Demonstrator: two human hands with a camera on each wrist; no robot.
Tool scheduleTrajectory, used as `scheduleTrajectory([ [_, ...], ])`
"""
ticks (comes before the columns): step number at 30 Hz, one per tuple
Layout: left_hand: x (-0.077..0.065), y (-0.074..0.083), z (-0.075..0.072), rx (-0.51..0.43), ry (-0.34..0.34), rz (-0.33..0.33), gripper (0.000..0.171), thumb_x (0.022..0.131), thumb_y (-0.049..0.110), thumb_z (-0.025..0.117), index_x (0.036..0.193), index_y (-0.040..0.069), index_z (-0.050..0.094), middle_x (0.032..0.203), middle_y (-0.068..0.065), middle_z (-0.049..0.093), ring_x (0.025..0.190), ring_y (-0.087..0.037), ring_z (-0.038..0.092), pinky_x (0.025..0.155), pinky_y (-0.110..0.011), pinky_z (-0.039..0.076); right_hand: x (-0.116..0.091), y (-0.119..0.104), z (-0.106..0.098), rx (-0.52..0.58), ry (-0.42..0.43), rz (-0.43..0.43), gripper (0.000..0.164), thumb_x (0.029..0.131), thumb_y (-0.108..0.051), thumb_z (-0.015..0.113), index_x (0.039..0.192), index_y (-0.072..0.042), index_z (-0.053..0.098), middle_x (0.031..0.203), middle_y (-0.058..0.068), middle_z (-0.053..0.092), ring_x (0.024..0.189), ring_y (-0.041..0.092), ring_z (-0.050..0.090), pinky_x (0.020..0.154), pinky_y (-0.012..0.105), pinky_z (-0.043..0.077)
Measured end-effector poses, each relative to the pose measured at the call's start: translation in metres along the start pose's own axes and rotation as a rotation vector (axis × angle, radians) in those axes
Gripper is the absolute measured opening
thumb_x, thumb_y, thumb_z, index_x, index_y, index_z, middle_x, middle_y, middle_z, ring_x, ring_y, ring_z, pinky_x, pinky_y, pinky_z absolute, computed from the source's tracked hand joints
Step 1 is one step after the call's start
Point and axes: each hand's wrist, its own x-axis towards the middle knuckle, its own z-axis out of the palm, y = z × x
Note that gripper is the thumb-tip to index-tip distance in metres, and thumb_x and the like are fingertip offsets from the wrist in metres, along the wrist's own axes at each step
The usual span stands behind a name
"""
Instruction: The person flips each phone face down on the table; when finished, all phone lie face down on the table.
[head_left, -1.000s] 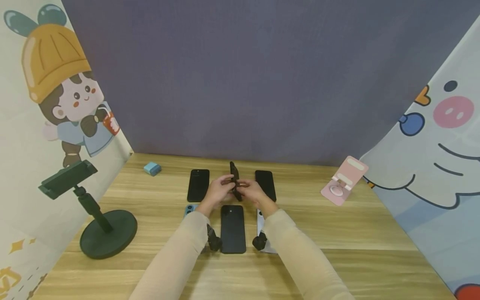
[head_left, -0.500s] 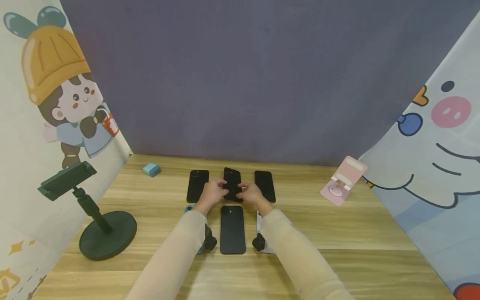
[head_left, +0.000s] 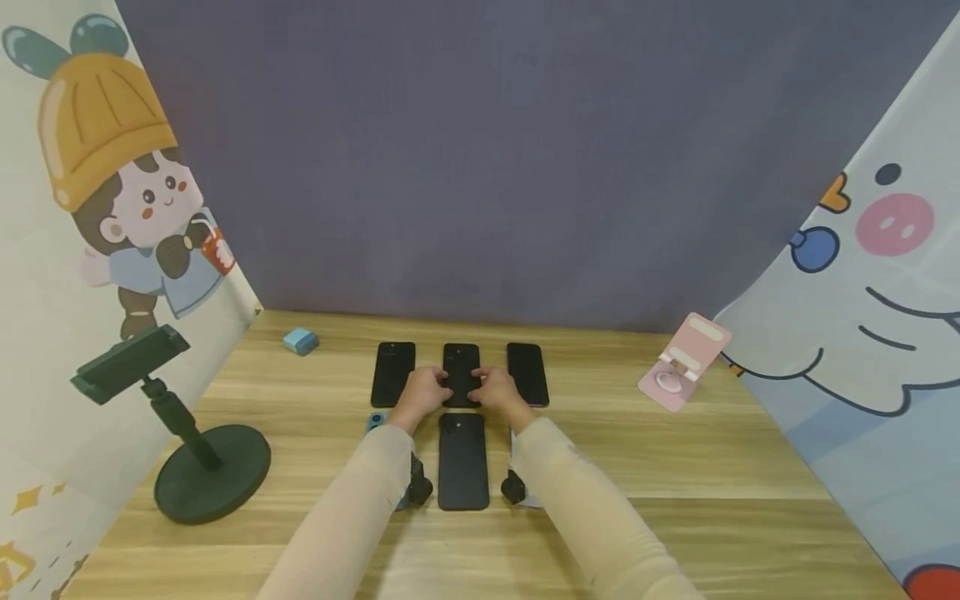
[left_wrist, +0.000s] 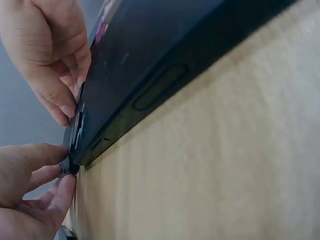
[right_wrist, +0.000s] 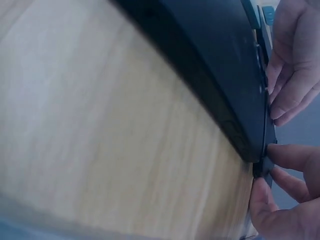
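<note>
A black phone (head_left: pixel 461 375) lies back side up in the middle of the back row, its camera end away from me. My left hand (head_left: pixel 422 393) pinches its left edge near the lower end. On the opposite edge, my right hand (head_left: pixel 498 390) holds it between thumb and fingers. Both wrist views show fingertips at the edges of this thin dark phone, beyond a nearer phone. Black phones flank it, one on the left (head_left: pixel 393 372) and one on the right (head_left: pixel 528 375). A larger black phone (head_left: pixel 462 462) lies just in front, between my forearms.
A blue phone (head_left: pixel 377 419) and a white item (head_left: pixel 531 502) are mostly hidden under my sleeves. A dark green phone stand (head_left: pixel 213 475) stands left, with a small blue block (head_left: pixel 302 341) behind it. A pink folding stand (head_left: pixel 686 358) sits at the right back of the wooden table.
The black phone was on edge between my hands, then tilted with its back toward me. Now it is down flat in the back row, with both hands lowered at its sides.
</note>
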Motion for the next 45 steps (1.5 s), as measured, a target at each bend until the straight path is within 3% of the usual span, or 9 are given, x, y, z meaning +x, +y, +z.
scheduleTrajectory([
  [7, 0.002, 0.007, 0.001, 0.063, -0.029, 0.043, 0.036, 0.087, 0.006, 0.070, 0.120, -0.007, 0.063, 0.121, -0.024, 0.059, 0.115, -0.037, 0.055, 0.095, -0.044, 0.046, -0.003, 0.002, -0.007, -0.031, -0.016, -0.019, 0.045, 0.086, -0.007, 0.072, 0.129, -0.004, 0.062, 0.119, 0.019, 0.063, 0.107, 0.031, 0.060, 0.086, 0.041, 0.051],
  [11, 0.002, 0.018, 0.010, 0.005, -0.038, 0.119, 0.038, 0.090, 0.004, 0.068, 0.125, -0.005, 0.060, 0.116, -0.023, 0.059, 0.105, -0.034, 0.060, 0.085, -0.042, 0.052, -0.010, 0.011, -0.019, -0.073, -0.007, -0.055, 0.044, 0.088, -0.011, 0.070, 0.130, -0.005, 0.061, 0.118, 0.017, 0.063, 0.108, 0.032, 0.059, 0.089, 0.044, 0.049],
  [15, 0.003, 0.035, 0.025, -0.084, -0.067, 0.194, 0.037, 0.092, 0.004, 0.065, 0.128, -0.005, 0.058, 0.107, -0.019, 0.062, 0.095, -0.030, 0.063, 0.076, -0.040, 0.054, -0.014, 0.028, -0.037, -0.065, 0.028, -0.062, 0.041, 0.090, -0.011, 0.068, 0.130, -0.002, 0.061, 0.118, 0.020, 0.062, 0.097, 0.030, 0.062, 0.083, 0.043, 0.051],
  [19, 0.002, 0.051, 0.045, -0.117, -0.079, 0.165, 0.037, 0.093, 0.009, 0.064, 0.129, -0.002, 0.059, 0.109, -0.018, 0.064, 0.097, -0.030, 0.064, 0.079, -0.041, 0.054, -0.015, 0.052, -0.053, -0.043, 0.093, -0.037, 0.039, 0.089, -0.007, 0.067, 0.127, 0.002, 0.061, 0.115, 0.024, 0.061, 0.094, 0.034, 0.062, 0.081, 0.043, 0.052],
  [21, 0.003, 0.058, 0.054, -0.122, -0.089, 0.151, 0.037, 0.093, 0.011, 0.066, 0.128, -0.001, 0.060, 0.112, -0.020, 0.064, 0.100, -0.032, 0.064, 0.083, -0.043, 0.053, -0.015, 0.064, -0.060, -0.036, 0.128, -0.020, 0.038, 0.089, -0.006, 0.067, 0.125, 0.003, 0.061, 0.115, 0.026, 0.061, 0.104, 0.038, 0.059, 0.085, 0.046, 0.051],
  [28, 0.008, 0.067, 0.078, -0.099, -0.092, 0.123, 0.036, 0.093, 0.012, 0.067, 0.126, 0.001, 0.061, 0.107, -0.016, 0.067, 0.096, -0.027, 0.064, 0.081, -0.040, 0.053, -0.019, 0.082, -0.072, 0.078, 0.162, 0.036, 0.042, 0.086, -0.002, 0.067, 0.126, 0.007, 0.058, 0.119, 0.031, 0.057, 0.108, 0.042, 0.056, 0.087, 0.047, 0.050],
  [35, 0.007, 0.066, 0.082, -0.096, -0.060, 0.081, 0.033, 0.089, 0.005, 0.070, 0.121, -0.001, 0.063, 0.104, -0.016, 0.066, 0.096, -0.028, 0.063, 0.081, -0.041, 0.053, -0.019, 0.081, -0.068, 0.192, 0.123, 0.093, 0.041, 0.087, -0.001, 0.067, 0.126, 0.007, 0.059, 0.119, 0.030, 0.058, 0.106, 0.039, 0.058, 0.085, 0.043, 0.052],
  [45, 0.009, 0.064, 0.085, -0.112, -0.080, 0.055, 0.028, 0.088, 0.001, 0.069, 0.115, -0.003, 0.068, 0.114, -0.017, 0.066, 0.109, -0.031, 0.061, 0.091, -0.040, 0.050, -0.016, 0.078, -0.063, 0.298, 0.158, 0.152, 0.040, 0.081, 0.009, 0.065, 0.121, 0.008, 0.062, 0.129, 0.030, 0.052, 0.109, 0.036, 0.053, 0.091, 0.042, 0.048],
])
